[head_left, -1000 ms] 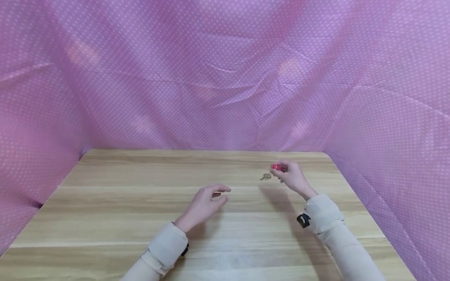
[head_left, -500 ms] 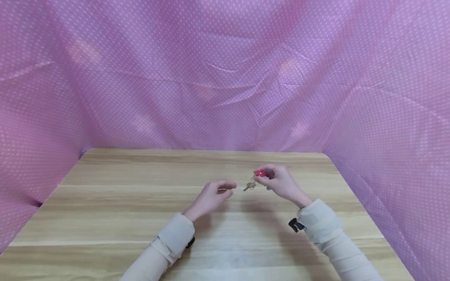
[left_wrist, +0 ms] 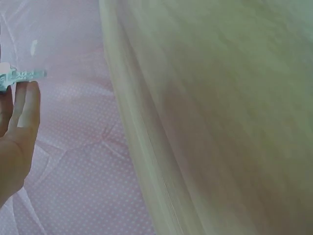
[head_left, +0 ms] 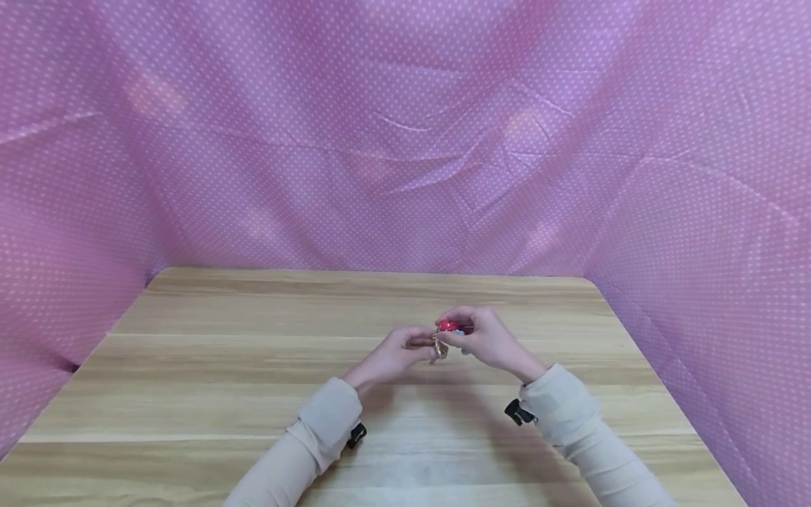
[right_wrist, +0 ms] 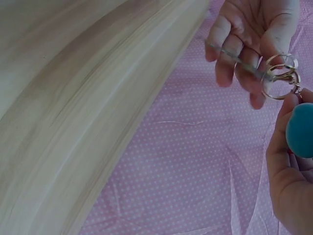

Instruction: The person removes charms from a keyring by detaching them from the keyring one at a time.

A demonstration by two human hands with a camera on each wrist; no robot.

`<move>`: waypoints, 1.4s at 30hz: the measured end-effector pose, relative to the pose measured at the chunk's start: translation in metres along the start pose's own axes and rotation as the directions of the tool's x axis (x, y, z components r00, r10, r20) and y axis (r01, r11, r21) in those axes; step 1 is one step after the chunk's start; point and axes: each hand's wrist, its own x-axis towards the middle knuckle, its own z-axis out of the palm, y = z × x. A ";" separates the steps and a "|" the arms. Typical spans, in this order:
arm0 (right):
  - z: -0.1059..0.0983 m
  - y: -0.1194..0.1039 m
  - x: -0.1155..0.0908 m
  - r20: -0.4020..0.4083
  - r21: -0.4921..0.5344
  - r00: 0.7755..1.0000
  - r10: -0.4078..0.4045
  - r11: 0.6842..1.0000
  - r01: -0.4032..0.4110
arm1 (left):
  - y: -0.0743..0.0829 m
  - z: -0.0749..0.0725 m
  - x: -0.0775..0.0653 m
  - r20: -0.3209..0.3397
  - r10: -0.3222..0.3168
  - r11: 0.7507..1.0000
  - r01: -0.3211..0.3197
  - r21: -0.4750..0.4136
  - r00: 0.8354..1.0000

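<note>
Over the middle of the table, my right hand (head_left: pixel 491 341) pinches a keychain by its charm, which shows red (head_left: pixel 448 325) in the head view and as a rounded blue piece (right_wrist: pixel 301 129) in the right wrist view. From the charm hang gold rings (right_wrist: pixel 281 78) and a blurred key (right_wrist: pixel 239 61). My left hand (head_left: pixel 395 352) faces it, thumb and fingers apart, with the fingertips right at the rings and key. In the left wrist view, a pale, shiny flat strip (left_wrist: pixel 24 76) crosses the left fingers (left_wrist: pixel 29 105).
The wood-grain tabletop (head_left: pixel 253 394) spreads beneath both hands. Pink dotted cloth (head_left: pixel 380 176) hangs behind it and along both sides. A black wrist device (head_left: pixel 519 412) sits at the right cuff, another black device (head_left: pixel 357 435) at the left.
My right hand has carried the keychain left and nearer to me, up to my left hand. The left hand has shifted slightly right, and its fingertips now meet the hanging rings and key.
</note>
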 end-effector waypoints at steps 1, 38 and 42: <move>0.000 0.000 0.000 -0.001 0.006 1.000 -0.001 1.000 0.001 | 0.000 0.000 0.000 -0.012 -0.004 1.000 0.004 -0.003 1.000; 0.032 0.003 0.009 -0.251 0.155 0.967 0.054 0.988 -0.015 | 0.040 -0.013 -0.016 -0.314 0.098 0.983 -0.044 0.177 0.944; 0.033 -0.004 0.007 -0.269 0.186 0.960 0.074 0.982 -0.024 | 0.038 -0.011 -0.016 -0.319 0.047 0.997 -0.024 0.077 0.947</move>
